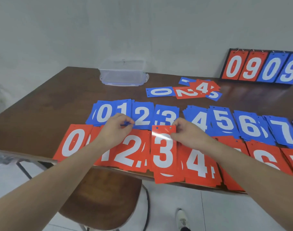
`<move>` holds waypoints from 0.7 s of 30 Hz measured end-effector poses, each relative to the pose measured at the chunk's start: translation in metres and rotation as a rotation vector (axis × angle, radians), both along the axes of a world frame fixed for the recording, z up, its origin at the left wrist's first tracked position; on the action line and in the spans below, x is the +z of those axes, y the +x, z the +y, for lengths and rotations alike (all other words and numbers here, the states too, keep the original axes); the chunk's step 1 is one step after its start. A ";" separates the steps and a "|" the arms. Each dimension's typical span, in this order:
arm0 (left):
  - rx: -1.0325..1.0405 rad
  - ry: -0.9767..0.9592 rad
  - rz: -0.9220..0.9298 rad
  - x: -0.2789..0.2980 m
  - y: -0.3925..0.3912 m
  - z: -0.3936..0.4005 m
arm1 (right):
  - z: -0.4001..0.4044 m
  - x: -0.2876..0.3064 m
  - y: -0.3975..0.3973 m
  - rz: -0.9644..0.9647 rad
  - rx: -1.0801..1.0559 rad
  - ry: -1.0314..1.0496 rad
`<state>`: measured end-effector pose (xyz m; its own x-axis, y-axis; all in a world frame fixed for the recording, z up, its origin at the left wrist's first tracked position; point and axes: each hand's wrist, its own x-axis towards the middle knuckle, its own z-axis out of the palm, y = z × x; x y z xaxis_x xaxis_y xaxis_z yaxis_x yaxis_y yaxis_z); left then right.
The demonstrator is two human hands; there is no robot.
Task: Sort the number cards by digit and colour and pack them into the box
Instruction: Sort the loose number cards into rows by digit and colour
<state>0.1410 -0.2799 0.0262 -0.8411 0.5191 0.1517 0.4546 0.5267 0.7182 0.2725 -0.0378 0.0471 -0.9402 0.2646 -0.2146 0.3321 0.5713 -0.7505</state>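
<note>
Blue number cards (222, 120) lie in a row of stacks from 0 to 7 across the brown table (59, 104). Red stacks (132, 154) run in a row in front of them. My right hand (184, 130) pinches the top right edge of a red 3 card (163, 152) that lies over the red 3 stack. My left hand (116, 127) pinches a blue card edge (125, 124) at the foot of the blue 1 and 2 stacks. A clear plastic box (123, 72) stands at the back of the table.
A loose heap of unsorted red and blue cards (185, 90) lies behind the rows. A scoreboard showing 0 9 0 9 (260, 67) leans on the wall at the back right. A brown chair (99, 197) stands under the table's front edge.
</note>
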 end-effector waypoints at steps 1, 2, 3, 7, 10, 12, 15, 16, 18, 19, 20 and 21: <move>0.004 -0.001 0.003 0.001 0.001 0.000 | 0.000 -0.002 0.001 -0.003 0.040 0.103; 0.006 -0.002 0.006 0.001 0.002 0.001 | 0.002 -0.005 0.000 0.003 0.065 0.201; 0.004 -0.002 0.009 0.001 0.003 0.002 | 0.003 -0.007 0.000 0.013 0.083 0.296; -0.021 -0.011 0.030 0.003 0.001 0.012 | 0.016 -0.009 -0.001 0.049 0.085 0.403; -0.038 -0.048 0.037 0.006 -0.004 0.028 | 0.034 -0.010 -0.005 0.074 0.076 0.323; -0.048 -0.067 0.031 0.008 -0.009 0.042 | 0.049 -0.012 -0.010 0.089 0.062 0.272; -0.071 -0.065 0.011 0.011 -0.018 0.067 | 0.075 -0.014 -0.017 0.130 0.026 0.234; -0.072 -0.070 0.003 0.011 -0.021 0.077 | 0.084 -0.015 -0.019 0.146 0.013 0.221; -0.067 -0.078 -0.011 0.013 -0.028 0.098 | 0.105 -0.014 -0.025 0.171 -0.025 0.192; -0.066 -0.074 -0.020 0.013 -0.032 0.110 | 0.116 -0.013 -0.028 0.183 -0.040 0.181; -0.065 -0.069 -0.027 0.014 -0.036 0.122 | 0.128 -0.013 -0.032 0.190 -0.046 0.175; -0.067 -0.068 -0.030 0.015 -0.040 0.134 | 0.141 -0.012 -0.036 0.198 -0.045 0.177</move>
